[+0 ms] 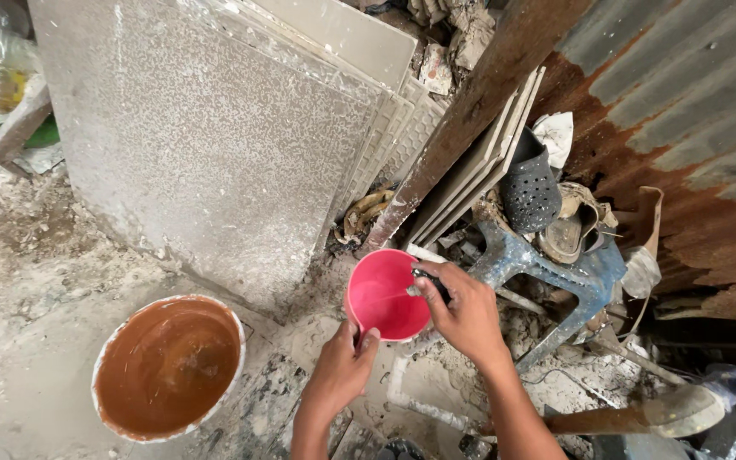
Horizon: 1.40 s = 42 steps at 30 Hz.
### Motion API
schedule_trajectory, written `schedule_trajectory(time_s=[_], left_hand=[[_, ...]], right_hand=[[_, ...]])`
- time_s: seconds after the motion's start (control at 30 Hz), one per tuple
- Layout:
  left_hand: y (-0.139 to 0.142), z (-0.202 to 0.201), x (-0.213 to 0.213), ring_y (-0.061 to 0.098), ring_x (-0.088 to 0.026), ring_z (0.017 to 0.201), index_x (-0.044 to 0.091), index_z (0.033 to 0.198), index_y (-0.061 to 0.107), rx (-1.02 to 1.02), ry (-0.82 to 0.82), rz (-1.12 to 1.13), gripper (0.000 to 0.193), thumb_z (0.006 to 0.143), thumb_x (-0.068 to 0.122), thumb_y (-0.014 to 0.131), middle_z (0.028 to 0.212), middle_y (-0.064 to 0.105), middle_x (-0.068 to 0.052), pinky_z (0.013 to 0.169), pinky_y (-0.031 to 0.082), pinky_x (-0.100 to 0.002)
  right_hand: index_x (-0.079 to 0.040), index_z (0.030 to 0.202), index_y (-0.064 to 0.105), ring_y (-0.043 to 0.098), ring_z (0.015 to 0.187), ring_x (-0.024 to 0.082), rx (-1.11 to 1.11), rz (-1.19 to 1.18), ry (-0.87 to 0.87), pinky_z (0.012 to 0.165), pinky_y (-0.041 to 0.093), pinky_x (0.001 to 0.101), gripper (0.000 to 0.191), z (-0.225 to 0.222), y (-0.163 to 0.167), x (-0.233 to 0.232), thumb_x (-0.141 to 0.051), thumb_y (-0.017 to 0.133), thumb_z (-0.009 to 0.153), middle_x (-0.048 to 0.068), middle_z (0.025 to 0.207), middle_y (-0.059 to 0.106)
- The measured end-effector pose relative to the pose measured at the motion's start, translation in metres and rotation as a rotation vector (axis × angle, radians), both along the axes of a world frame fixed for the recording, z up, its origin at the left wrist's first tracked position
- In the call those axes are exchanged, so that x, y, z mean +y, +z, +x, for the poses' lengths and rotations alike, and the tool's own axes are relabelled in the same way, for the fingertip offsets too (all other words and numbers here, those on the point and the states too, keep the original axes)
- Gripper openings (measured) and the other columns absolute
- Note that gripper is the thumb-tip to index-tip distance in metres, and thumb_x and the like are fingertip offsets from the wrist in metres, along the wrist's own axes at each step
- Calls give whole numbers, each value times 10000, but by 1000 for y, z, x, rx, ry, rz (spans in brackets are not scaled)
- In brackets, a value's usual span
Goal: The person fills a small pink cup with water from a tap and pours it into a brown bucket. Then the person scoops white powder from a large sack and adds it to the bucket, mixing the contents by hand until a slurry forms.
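Left hand (340, 368) first: it's closed around the lower rim of the pink mug (383, 294), thumb hooked over the near edge by what looks like the handle, holding it up off the ground and tipped so the open mouth faces the camera. Right hand (464, 308) comes in from the other side, fingers curled shut over a small dark nozzle (426, 278) right at the mug's right rim, and a thin pale stream of water (393, 296) runs leftward from it into the pink bowl. So the mug sits between the two hands, just left of the right hand and just above the left, both touching or all but touching its rim.

Now the surroundings, big to small. A large grey speckled slab (198, 136) leans upright behind, with thinner tiles (479, 162) stacked against a slanting wooden post (479, 102). Rusty corrugated sheeting (683, 111) fills the right. Down left, well apart from the hands, stands a bucket of brown muddy water (168, 366) with a white rim. Right of the mug is a paint-spattered blue plastic stool (572, 273), carrying a black perforated clog (530, 192) and a worn sandal (568, 234).
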State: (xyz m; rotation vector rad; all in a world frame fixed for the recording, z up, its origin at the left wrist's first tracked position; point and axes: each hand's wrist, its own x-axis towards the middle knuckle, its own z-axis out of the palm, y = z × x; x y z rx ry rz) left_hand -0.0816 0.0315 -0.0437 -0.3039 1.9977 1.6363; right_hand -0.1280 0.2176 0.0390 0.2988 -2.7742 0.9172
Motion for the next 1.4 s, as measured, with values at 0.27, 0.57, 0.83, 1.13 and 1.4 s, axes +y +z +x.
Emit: schedule_trajectory(time_s=[0.27, 0.57, 0.83, 1.13, 1.4], left_hand=[[10, -11, -13, 553, -148, 431, 26, 932, 547, -63, -7, -92, 344, 1031, 354, 517, 618, 574, -59, 462, 462, -369], [16, -15, -11, 565, -189, 434, 17, 924, 540, -59, 40, -108, 348, 1015, 353, 523, 611, 579, -95, 482, 466, -401], [7, -16, -10, 599, -298, 591, 11, 898, 566, 17, 57, -195, 360, 994, 357, 541, 680, 644, -182, 630, 468, -452], [-2, -14, -13, 593, -191, 448, 12, 913, 583, -39, 46, -156, 365, 1023, 350, 502, 612, 643, -121, 515, 461, -399], [-7, -12, -18, 559, -134, 459, 38, 958, 619, -86, 2, -174, 356, 1045, 354, 480, 608, 638, -78, 478, 421, -361]], right_hand=[[-111, 1229, 708, 607, 517, 229, -38, -37, -61, 548, 472, 367, 281, -3, -10, 7, -128, 534, 1008, 128, 622, 592], [-90, 1150, 707, 602, 536, 218, 107, -63, 74, 522, 471, 353, 361, -5, -15, 11, 58, 498, 896, 118, 859, 706], [-107, 1124, 716, 613, 559, 226, 122, -25, 81, 516, 471, 364, 360, -5, -17, 12, 67, 504, 892, 93, 897, 723], [-110, 1134, 715, 606, 559, 251, 118, -5, 72, 533, 469, 376, 386, -4, -17, 12, 73, 501, 869, 103, 867, 697], [-97, 1138, 702, 618, 578, 256, 130, -29, 86, 562, 493, 382, 394, -1, -14, 7, 74, 484, 858, 111, 857, 669]])
